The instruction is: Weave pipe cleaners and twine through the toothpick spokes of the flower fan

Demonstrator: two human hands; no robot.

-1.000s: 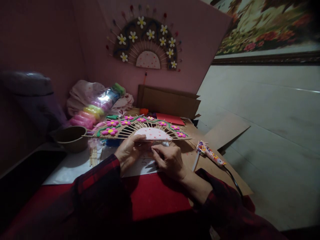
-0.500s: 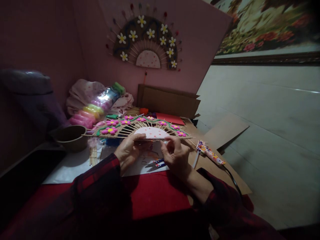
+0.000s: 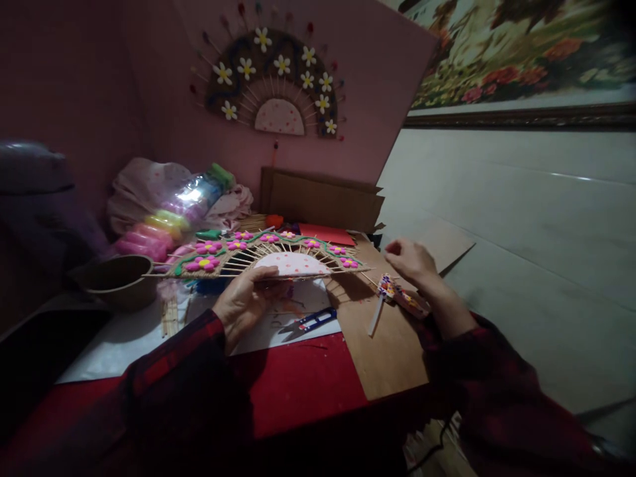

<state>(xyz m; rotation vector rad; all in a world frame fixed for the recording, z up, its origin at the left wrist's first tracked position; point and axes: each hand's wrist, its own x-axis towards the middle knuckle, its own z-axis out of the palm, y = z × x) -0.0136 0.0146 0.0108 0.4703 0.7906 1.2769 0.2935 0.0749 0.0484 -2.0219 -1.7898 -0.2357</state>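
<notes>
My left hand [image 3: 244,301] grips a half-round decorative fan [image 3: 332,248] at its lower straight edge. The fan has thin sticks, woven brown cord, pink clay flowers, a green wavy line and a spotted pale half-disc [image 3: 292,264]. Off to the right, my right hand [image 3: 415,264] is raised with its fingers curled together; whether anything is in them cannot be made out. Just below it lies a flower-patterned glue gun [image 3: 392,290], partly hidden by the wrist and sleeve. Blue-handled thread snips [image 3: 313,321] rest on the white sheet beneath the fan.
A brown bowl [image 3: 119,281] stands left, near bagged coloured clay [image 3: 163,225]. Small sticks [image 3: 169,317] lie before the fan. Cardboard [image 3: 320,202] leans behind, with red paper [image 3: 325,233] in front. Another fan [image 3: 278,83] hangs on the pink board.
My right hand has let go of the fan's edge and moved right, over the glue gun. My left hand still holds the fan. The whole view has shifted slightly.
</notes>
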